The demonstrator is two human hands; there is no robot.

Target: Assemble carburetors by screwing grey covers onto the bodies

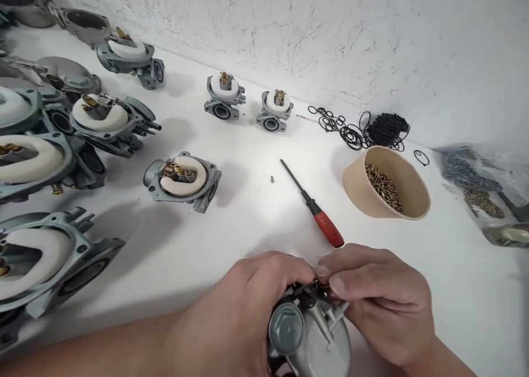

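Note:
A grey metal carburetor (324, 341) with a rounded bowl cover stands at the bottom centre, and my left hand (231, 316) is wrapped round its left side. At its far right side my right hand (384, 294) has thumb and fingers pinched together, close to the tip of my left hand. What those fingertips hold is too hidden to name. Just beyond my hands lies a screwdriver (328, 229) with a red and black handle, its tip pointing away to the left. One small screw (272, 179) rests left of its shaft.
A tan tub (355, 187) of small brassy screws stands at right, with black O-rings (386, 130) behind it. Several open carburetors with white floats (184, 179) fill the left and back. Plastic bags of small parts (471, 167) lie far right. A scuffed white wall (330, 41) bounds the back.

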